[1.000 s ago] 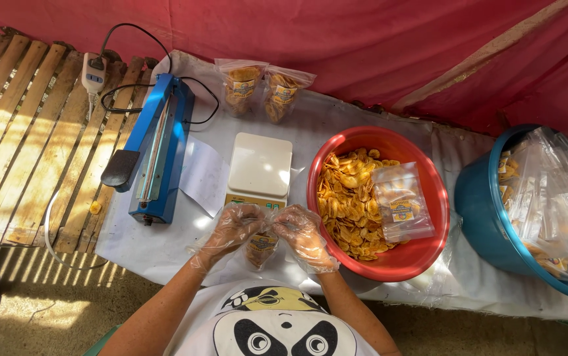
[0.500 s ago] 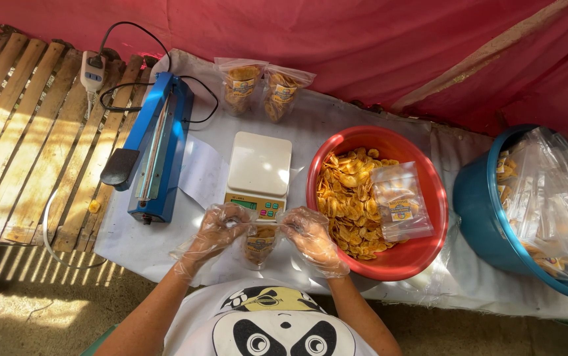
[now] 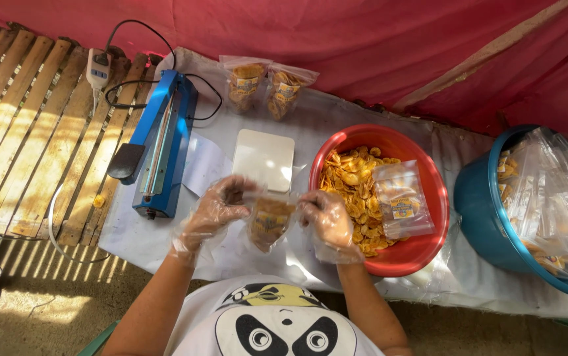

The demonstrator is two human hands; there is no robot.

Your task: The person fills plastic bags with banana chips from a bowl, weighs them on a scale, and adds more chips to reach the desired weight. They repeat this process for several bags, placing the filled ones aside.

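Presently, from the left: a blue heat-sealing machine (image 3: 162, 142) lies on the cloth-covered table (image 3: 165, 231). Beside it, the left hand (image 3: 213, 211) and the right hand (image 3: 327, 221), both in clear plastic gloves, grasp the top corners of a small clear bag of yellow chips (image 3: 269, 223), held above the table edge just in front of a white square scale (image 3: 263, 159). Rightward stand a red round plastic basin of chips (image 3: 422, 247) and a blue tub of packed bags (image 3: 478, 211).
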